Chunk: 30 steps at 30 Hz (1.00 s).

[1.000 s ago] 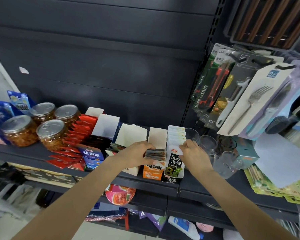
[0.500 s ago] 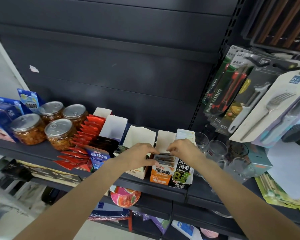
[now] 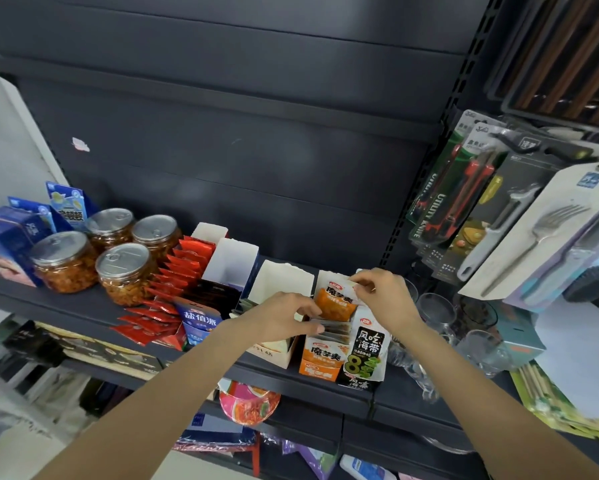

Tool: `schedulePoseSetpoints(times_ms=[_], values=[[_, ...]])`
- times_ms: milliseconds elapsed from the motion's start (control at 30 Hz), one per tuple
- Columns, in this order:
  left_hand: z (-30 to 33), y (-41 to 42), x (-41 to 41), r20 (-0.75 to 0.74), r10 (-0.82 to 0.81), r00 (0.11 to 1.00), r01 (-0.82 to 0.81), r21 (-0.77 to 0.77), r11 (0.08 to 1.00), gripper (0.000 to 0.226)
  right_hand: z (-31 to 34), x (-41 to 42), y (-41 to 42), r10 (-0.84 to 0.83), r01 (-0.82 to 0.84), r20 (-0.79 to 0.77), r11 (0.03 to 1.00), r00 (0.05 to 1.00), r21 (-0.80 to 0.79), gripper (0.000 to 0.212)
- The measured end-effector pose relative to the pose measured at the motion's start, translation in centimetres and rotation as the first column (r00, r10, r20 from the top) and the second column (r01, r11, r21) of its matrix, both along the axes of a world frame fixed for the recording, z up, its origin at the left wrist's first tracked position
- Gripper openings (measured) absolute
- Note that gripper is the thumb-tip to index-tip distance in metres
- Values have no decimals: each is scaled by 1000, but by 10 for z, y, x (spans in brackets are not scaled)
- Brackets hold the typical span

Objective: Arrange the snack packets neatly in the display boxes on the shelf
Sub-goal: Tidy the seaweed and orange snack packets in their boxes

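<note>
Here, head view only.
Shelf: dark metal shelf [image 3: 83,303] against a dark back panel, goods in a row along it.
Orange display box: orange display box [image 3: 320,358] at the shelf's front edge, open-topped, a stack of packets [image 3: 332,329] standing on edge inside.
Right hand: right hand [image 3: 386,296] above the back of the orange box, thumb and forefinger pinching the top edge of an orange snack packet [image 3: 336,301]; narrow pinch, other fingers curled.
Orange snack packet: upright, raised partly above the stack, its lower end still down in the orange box.
Left hand: left hand [image 3: 284,318] at the box's left side, fingers curled over the tops of the stacked packets, thumb under; whether it grips or only steadies them I cannot tell.
Black-and-green box: black-and-green box [image 3: 365,355] touching the orange box on its right, at the shelf edge.
White box: white box [image 3: 280,289] just left of the orange box, partly behind the left hand.
Blue box: blue box [image 3: 201,318] further left, dark packets in it.
Red packets: red packets [image 3: 173,282] fanned in a long row, some spilled flat on the shelf at front.
Jars: four lidded jars [image 3: 124,271] left of the red packets.
Glasses: clear glasses [image 3: 436,311] right of the black-and-green box.
Hanging goods: carded utility knives [image 3: 453,199] and a carded fork [image 3: 540,237] on the right upright.
</note>
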State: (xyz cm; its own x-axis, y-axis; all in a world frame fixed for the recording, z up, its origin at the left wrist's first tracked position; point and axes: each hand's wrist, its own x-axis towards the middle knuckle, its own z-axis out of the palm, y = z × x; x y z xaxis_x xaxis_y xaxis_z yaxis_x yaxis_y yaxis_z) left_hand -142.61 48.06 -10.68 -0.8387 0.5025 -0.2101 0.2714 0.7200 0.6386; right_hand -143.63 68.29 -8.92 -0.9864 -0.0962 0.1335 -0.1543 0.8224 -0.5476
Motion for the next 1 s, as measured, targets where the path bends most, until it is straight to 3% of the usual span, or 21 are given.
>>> schedulePoseSetpoints(times_ms=[167,267,400,500,633,767,900,1000], values=[[14,9,-10,37,317,948,-318,180,931,39,31,7,13,-63,40,-122,982,991,-184,17],[28,15,-11,252,403,880,-472,355,807,40,51,14,21,-86,28,-147,933,985,-360,15],[42,17,-9,630,338,699,-692,479,539,37,68,26,29,-113,17,-120,794,986,-608,22],[50,13,-8,762,231,605,-780,510,362,30,72,35,34,-118,9,-117,739,986,-673,26],[55,6,-3,670,197,716,-689,632,355,22,65,40,39,-162,69,-75,733,984,-677,21],[63,0,6,484,242,841,-541,735,408,35,61,44,35,-72,184,171,496,983,-848,25],[70,-6,15,248,266,932,-357,760,543,49,58,46,34,-24,112,118,558,993,-822,33],[76,-11,19,76,295,952,-256,725,640,54,57,47,29,-53,108,94,512,994,-852,40]])
